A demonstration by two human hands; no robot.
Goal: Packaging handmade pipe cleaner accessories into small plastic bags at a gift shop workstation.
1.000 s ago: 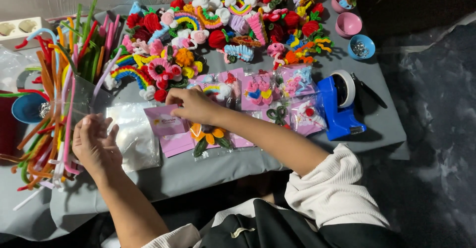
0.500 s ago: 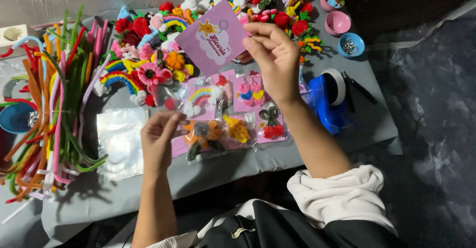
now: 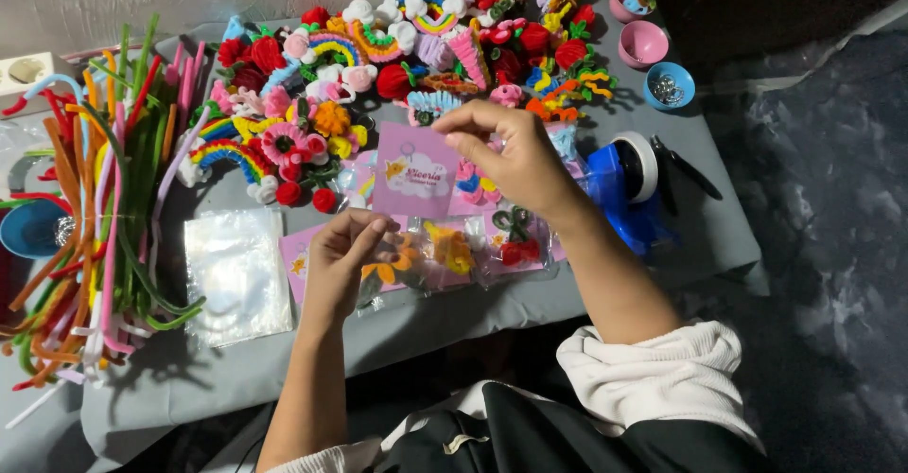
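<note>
My right hand [image 3: 515, 156] pinches the top right corner of a pink printed card [image 3: 416, 170] and holds it upright above the table. My left hand [image 3: 348, 257] is just below, its fingertips closed on the card's lower left edge. Under both hands lie a few clear packets with pipe-cleaner flowers [image 3: 454, 251] on pink cards. A stack of empty clear plastic bags [image 3: 236, 274] lies left of my left hand.
On the grey table [image 3: 284, 378], a heap of pipe-cleaner flowers and rainbows [image 3: 378, 66] fills the back, with loose pipe cleaners [image 3: 104, 218] at the left. A blue tape dispenser [image 3: 624, 189], a black tool [image 3: 686, 166], pink [image 3: 643, 43] and blue [image 3: 670, 85] bowls sit right.
My right hand picked the pink card off the table, raised it high, then lowered it. My left hand moved right from the bags and took the card's lower edge.
</note>
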